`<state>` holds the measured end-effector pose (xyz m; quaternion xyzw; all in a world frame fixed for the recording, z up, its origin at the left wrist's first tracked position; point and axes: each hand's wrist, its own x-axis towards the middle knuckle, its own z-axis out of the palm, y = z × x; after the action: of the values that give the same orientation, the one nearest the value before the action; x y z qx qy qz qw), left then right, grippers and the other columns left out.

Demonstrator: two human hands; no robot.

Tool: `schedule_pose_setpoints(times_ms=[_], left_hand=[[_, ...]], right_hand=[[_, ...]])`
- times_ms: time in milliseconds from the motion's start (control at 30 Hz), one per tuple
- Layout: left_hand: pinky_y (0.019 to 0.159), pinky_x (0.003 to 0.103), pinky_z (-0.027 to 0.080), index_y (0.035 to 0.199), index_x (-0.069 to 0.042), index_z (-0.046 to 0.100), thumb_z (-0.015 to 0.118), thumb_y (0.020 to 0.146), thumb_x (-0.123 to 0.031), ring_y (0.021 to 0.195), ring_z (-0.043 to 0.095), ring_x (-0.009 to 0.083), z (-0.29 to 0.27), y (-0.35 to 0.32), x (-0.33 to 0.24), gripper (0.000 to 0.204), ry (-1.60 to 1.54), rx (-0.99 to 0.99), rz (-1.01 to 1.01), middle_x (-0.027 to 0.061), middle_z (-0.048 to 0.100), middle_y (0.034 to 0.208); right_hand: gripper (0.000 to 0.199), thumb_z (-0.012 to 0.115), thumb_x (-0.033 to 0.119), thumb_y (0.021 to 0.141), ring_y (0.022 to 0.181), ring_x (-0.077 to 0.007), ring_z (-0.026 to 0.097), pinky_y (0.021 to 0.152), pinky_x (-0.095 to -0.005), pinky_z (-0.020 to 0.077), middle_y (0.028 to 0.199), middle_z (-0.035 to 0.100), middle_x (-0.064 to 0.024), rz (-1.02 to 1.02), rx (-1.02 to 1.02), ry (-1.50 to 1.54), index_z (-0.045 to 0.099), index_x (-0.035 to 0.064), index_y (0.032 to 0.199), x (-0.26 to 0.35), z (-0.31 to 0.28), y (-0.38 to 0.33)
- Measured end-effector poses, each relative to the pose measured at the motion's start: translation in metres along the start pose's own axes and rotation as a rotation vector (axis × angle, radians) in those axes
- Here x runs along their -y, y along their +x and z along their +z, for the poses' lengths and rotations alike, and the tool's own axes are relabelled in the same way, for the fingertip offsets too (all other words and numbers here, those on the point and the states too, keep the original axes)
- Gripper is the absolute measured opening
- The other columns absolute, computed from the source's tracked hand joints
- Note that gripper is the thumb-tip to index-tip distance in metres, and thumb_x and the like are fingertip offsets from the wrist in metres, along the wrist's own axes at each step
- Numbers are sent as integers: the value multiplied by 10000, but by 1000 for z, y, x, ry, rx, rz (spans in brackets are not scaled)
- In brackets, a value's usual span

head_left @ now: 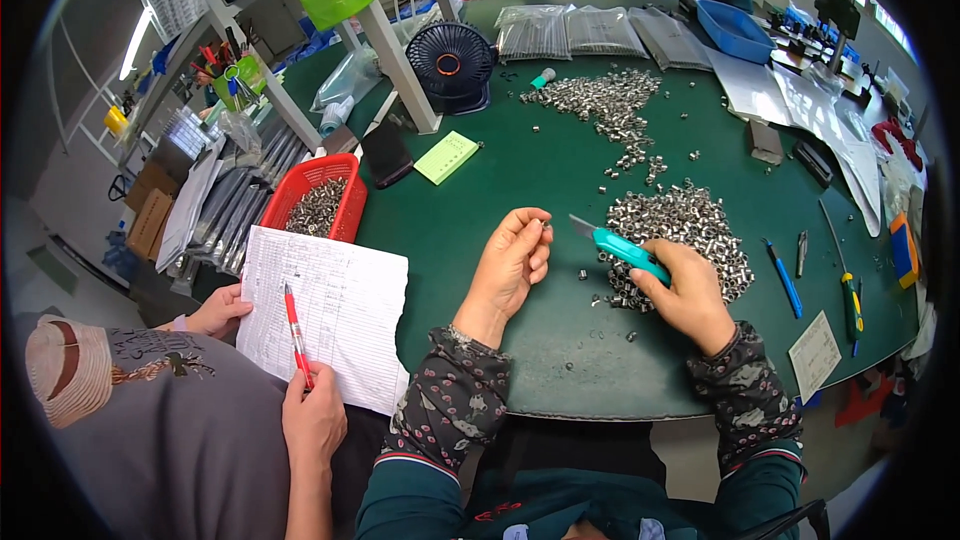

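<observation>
My right hand (688, 292) grips a teal utility knife (622, 247) with its blade out, pointing up and left. It rests at the near edge of a heap of small silver metal rings (690, 225). My left hand (512, 262) is raised just left of the blade, fingers curled, pinching one tiny metal ring (546, 225) at the fingertips. A few loose rings lie on the green table (540, 340) below the knife.
A second heap of rings (605, 100) lies farther back, by a black fan (450, 65). A red basket of rings (318, 202) stands left. Beside me a person holds a ruled paper (330, 315) and a red pen (296, 332). A blue pen (785, 278) and screwdriver (848, 285) lie right.
</observation>
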<state>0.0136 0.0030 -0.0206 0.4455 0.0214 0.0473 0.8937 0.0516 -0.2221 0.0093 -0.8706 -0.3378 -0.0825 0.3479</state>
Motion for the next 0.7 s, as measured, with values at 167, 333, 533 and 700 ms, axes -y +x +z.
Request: schedule_pose_setpoints(times_ms=[167,333,533,700], left_hand=[[416,168,322,967,-68,540,508,901,-157,520,391,44,-1,2,1,116,-7,8,-8,8,504,789],[404,161,317,950,-60,546,518,898,-155,525,399,32,-1,2,3,112,18,12,-10,-5,505,752],[389,154,301,929,-58,551,529,894,-164,503,381,27,-1,2,4,114,23,39,-12,-12,496,715],[385,154,295,914,-55,546,510,906,-204,481,365,27,-3,1,3,153,16,-80,-11,-3,494,704]], right_hand=[[260,625,254,759,715,-286,560,605,-400,440,718,575,-96,-93,6,-21,602,52,921,3,7,-3],[265,625,262,763,700,-275,556,591,-389,439,702,565,-87,-88,0,-44,601,52,923,3,9,-3],[256,631,240,756,699,-279,554,591,-387,437,706,560,-89,-97,-22,-54,600,47,920,2,9,-4],[213,654,170,728,647,-287,542,570,-388,421,684,543,-104,-154,-252,36,581,32,873,6,-1,-1]])
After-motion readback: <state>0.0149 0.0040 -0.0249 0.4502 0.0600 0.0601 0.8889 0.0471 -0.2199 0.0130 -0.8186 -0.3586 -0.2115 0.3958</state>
